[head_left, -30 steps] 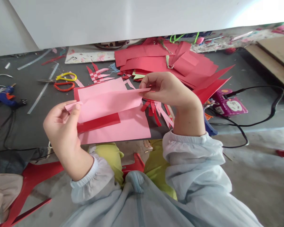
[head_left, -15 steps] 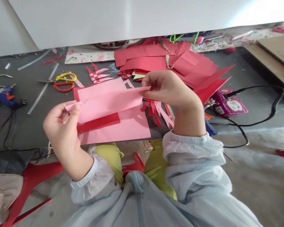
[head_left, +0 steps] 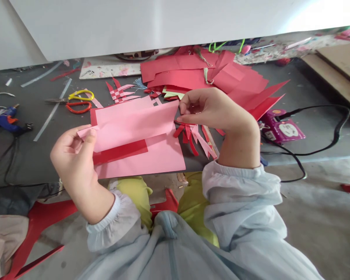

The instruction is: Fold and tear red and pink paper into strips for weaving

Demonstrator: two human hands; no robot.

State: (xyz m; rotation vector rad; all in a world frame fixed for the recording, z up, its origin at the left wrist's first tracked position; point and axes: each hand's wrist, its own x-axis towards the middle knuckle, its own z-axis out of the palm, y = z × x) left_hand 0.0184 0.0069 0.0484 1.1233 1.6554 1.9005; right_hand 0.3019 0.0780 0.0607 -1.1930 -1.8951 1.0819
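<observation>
I hold a folded pink paper sheet (head_left: 134, 124) above the grey table (head_left: 29, 155). My left hand (head_left: 74, 161) pinches its left corner between thumb and fingers. My right hand (head_left: 212, 109) has its fingers curled at the sheet's right edge, touching it. Under the held sheet lie a larger pink sheet (head_left: 151, 155) and a red sheet (head_left: 121, 151), flat at the table's front edge. Red and pink paper strips (head_left: 196, 138) lie just below my right hand.
A pile of red paper sheets (head_left: 210, 76) fills the back middle. Scissors with yellow and red handles (head_left: 76, 101) and a woven strip piece (head_left: 119, 92) lie at back left, a blue glue gun (head_left: 6, 118) at far left. A purple device (head_left: 282, 130) with black cable (head_left: 317, 149) sits right.
The right end of the pink sheet has dropped and flattened. My right hand shifted slightly right and its fingers curled at the edge. My left hand barely moved.
</observation>
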